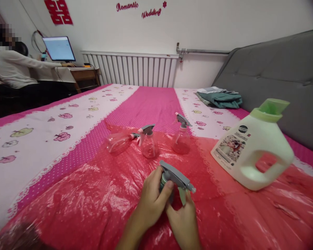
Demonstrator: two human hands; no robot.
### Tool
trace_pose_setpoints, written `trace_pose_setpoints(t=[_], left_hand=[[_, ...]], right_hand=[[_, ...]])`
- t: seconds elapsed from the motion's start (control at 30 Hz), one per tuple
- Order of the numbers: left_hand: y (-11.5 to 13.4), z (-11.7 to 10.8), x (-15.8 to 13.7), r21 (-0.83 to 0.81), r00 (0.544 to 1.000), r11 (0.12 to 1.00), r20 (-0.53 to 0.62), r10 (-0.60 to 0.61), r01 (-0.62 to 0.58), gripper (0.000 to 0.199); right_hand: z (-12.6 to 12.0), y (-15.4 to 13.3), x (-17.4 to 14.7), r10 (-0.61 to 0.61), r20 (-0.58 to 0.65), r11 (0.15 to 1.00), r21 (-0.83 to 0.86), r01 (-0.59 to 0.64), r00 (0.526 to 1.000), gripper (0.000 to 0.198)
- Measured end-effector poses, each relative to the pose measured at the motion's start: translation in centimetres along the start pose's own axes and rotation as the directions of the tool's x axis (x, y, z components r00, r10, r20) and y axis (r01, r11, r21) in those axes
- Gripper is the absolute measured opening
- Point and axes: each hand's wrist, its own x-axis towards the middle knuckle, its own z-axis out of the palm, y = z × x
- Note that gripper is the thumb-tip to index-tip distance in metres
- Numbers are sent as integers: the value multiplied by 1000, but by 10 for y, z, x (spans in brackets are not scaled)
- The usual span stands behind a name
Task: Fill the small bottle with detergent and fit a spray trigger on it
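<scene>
Both of my hands are wrapped around a spray bottle (pixel 176 174) with a grey head and a pale green trigger. My left hand (pixel 154 194) grips it at the neck, thumb across the front below the head. Under the trigger, my right hand (pixel 184 218) closes on the bottle's lower part, which the hands mostly hide. The nozzle points right. Just beyond stand two clear spray bottles with grey heads and pink triggers, a middle bottle (pixel 150 147) and a right bottle (pixel 181 141). A third clear bottle (pixel 117 142) lies on its side at the left.
Red plastic sheeting (pixel 94 194) covers the near part of the bed (pixel 156 100). A large detergent jug (pixel 253 149) with a green cap stands at the right. Folded clothes (pixel 220 98) lie near the grey headboard (pixel 279 69). At far left a person sits by a monitor (pixel 59 48).
</scene>
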Motion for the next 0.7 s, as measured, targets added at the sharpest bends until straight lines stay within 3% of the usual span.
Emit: trace_pose_setpoints(t=[0.13, 0.37, 0.5, 0.7], left_hand=[[0, 1, 7, -42, 1000, 999, -2, -6, 6, 45], [-1, 1, 4, -39, 1000, 999, -23, -2, 1, 43], [-3, 1, 0, -72, 999, 997, -49, 12, -15, 36], [-4, 3, -1, -69, 998, 998, -61, 5, -9, 42]], right_hand=[[1, -1, 2, 58, 9, 998, 21, -58, 998, 57], [1, 2, 0, 86, 44, 996, 22, -87, 995, 50], [1, 3, 0, 91, 49, 995, 35, -92, 995, 59], [1, 4, -2, 61, 42, 998, 9, -62, 997, 56]])
